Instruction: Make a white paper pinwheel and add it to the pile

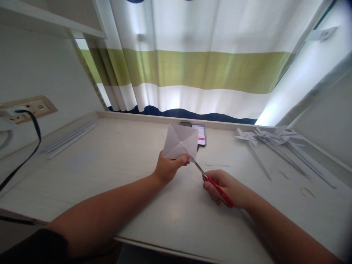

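Observation:
My left hand (171, 167) pinches a white square of paper (178, 141) by its near edge, holding it above the desk. Diagonal creases cross at the paper's middle. In my right hand (224, 187) is a pair of scissors (218, 189) with red handles, my fingers wrapped round them. The blades point up and left and meet the paper's near right corner, close to my left thumb. Whether the blades are parted there is too small to tell. Behind the paper lies a phone (202, 135) with a lit screen, partly covered by it.
Several paper pinwheels (275, 137) on rolled paper sticks lie at the right of the white desk (137, 212). Rolled paper sticks (73, 139) and a flat paper sheet (84, 159) are at the left. A black cord (38, 137) hangs from the wall socket (35, 106). A curtain (192, 69) hangs behind.

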A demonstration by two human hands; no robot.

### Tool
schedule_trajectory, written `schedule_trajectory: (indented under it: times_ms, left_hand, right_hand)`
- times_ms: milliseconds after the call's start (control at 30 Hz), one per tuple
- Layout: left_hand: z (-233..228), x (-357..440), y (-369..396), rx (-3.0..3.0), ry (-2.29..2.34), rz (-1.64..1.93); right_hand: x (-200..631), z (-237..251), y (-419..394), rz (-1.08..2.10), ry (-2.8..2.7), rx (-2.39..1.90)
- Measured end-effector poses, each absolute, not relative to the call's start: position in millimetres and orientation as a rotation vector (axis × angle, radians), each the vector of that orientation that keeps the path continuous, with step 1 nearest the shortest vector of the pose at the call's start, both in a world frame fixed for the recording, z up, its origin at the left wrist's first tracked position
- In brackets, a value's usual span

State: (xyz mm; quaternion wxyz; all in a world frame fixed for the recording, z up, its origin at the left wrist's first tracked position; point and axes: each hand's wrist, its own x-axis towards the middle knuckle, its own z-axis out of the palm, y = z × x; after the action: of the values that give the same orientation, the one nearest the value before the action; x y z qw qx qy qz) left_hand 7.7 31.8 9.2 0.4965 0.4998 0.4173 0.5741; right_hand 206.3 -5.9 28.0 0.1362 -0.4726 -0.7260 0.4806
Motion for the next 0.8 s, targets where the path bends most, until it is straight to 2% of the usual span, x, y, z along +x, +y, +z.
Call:
schedule_trajectory:
  times_ms: [267, 600, 800]
  left_hand:
    - [8.2, 8.0, 29.5, 1.273, 0.99, 1.338]
    - [8.2, 9.1, 28.5, 1.256, 0.98, 1.332]
    - [8.9, 8.6, 28.4, 1.275, 0.965, 1.334]
  right_hand:
    - [203.0, 30.4, -6.0, 1.289, -2.147, -1.384]
    - [202.5, 29.1, -5.6, 1.394, -2.117, -1.388]
    - [202.1, 28.0, -5.0, 1.303, -2.15, -1.417]
